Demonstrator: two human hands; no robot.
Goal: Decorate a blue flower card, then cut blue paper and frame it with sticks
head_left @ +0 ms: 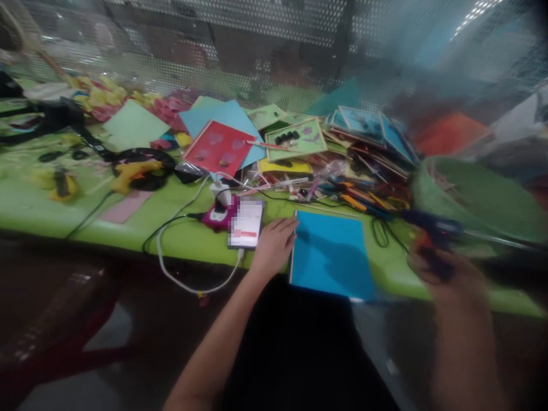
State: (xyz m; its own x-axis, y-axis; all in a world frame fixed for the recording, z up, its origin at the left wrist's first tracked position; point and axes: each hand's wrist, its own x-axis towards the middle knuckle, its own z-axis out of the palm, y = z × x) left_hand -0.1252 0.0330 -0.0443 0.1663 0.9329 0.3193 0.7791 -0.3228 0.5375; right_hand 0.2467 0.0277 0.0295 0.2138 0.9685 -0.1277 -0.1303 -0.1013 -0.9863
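Observation:
A blue sheet (pixel 331 251) lies at the front edge of the green table, with a thin pale stick along its left side. My left hand (pixel 276 242) rests flat at that side, its fingertips touching the stick near the upper left corner. Over the table's right part, my right hand (pixel 449 271) is wrapped round the handle of a dark blue and orange glue gun (pixel 440 231), whose nozzle points left. Motion blurs this hand and the tool. Another thin stick lies just beyond the sheet's far edge.
Left of the sheet are a phone (pixel 247 224), a magenta power strip (pixel 218 217) and looping cables. Behind lie decorated cards (pixel 220 147), pens and scissors. A green basket (pixel 479 194) stands at the right, a yellow glue gun (pixel 135 173) at the left.

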